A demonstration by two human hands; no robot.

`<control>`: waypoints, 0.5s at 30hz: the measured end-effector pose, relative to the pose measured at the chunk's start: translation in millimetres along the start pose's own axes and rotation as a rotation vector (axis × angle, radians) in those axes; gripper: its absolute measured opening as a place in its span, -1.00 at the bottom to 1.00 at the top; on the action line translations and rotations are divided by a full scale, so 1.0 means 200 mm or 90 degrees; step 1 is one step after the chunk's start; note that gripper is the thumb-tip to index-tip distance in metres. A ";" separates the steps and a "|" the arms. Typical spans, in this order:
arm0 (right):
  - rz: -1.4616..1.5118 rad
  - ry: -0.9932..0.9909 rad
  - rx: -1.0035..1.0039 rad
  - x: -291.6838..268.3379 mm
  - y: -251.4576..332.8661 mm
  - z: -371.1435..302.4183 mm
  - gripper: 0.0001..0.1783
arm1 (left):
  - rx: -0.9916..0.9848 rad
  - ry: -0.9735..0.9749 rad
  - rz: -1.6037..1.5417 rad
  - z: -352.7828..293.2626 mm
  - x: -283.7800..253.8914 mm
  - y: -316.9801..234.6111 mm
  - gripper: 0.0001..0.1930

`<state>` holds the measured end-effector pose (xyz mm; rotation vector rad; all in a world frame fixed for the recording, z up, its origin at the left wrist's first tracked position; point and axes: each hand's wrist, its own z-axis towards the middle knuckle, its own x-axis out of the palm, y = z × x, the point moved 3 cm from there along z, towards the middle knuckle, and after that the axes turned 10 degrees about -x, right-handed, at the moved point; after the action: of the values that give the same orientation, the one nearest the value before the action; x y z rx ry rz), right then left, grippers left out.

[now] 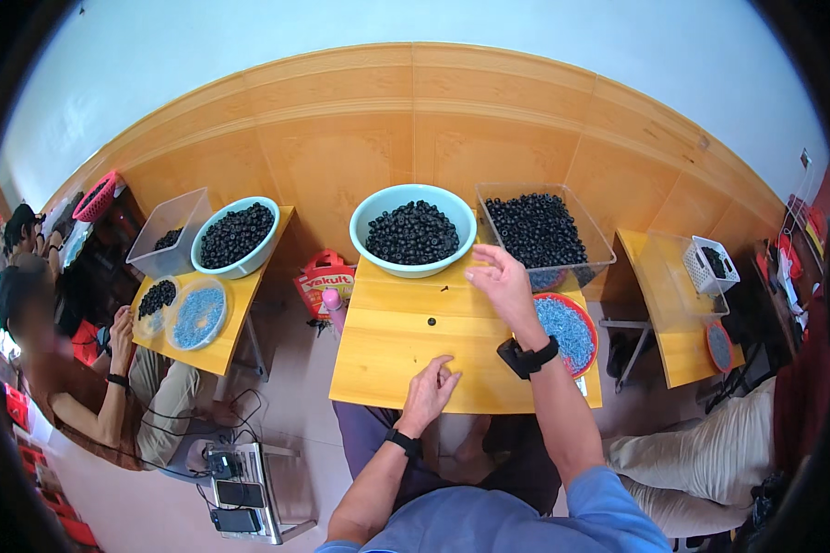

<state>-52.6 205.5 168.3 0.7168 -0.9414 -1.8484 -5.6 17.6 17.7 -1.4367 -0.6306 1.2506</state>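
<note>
Over the front edge of the yellow wooden table [378, 359], my left hand [429, 394] rests with loosely bent fingers, slightly apart, and nothing visible in them. My right hand [507, 286] is raised between a light blue bowl [360, 241] and a clear plastic bin [599, 251]; its thumb and forefinger stand apart, with nothing seen between them. Small round black pieces [412, 232] fill the bowl, and similar pieces [537, 229] fill the bin. One black piece [432, 322] lies alone on the tabletop, with a tiny dark bit [444, 288] behind it.
A red-rimmed dish of small blue pieces [567, 330] sits right of my forearm. At the left, a person [92, 396] sits by another table with a bowl [237, 241]. Someone's pale trousers [701, 442] show at right. A metal stool [249, 488] holds devices and cables.
</note>
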 end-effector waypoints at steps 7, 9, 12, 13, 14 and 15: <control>-0.184 0.164 0.101 -0.04 -0.26 -0.47 -0.67 | -0.010 -0.046 -0.005 -0.01 0.02 -0.02 -0.75; -0.157 0.155 0.139 -0.04 -0.35 -0.65 -0.67 | 0.001 -0.069 0.017 0.00 0.02 0.03 -0.68; -0.114 0.110 0.180 -0.05 -0.41 -0.86 -0.72 | 0.143 -0.100 0.113 -0.02 0.03 0.07 -0.65; -0.096 0.080 0.179 -0.05 -0.40 -0.89 -0.76 | 0.117 -0.103 0.135 -0.01 0.04 0.06 -0.63; -0.093 0.079 0.190 -0.04 -0.40 -0.93 -0.76 | 0.091 -0.106 0.158 -0.01 0.05 0.05 -0.62; -0.130 0.070 0.109 -0.04 -0.38 -0.95 -0.80 | -0.004 -0.041 0.205 -0.01 0.05 0.11 -0.80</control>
<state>64.0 177.2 3.5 1.0433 -0.9928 -1.8967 -5.8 19.4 -7.1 -1.5498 -0.4559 1.5514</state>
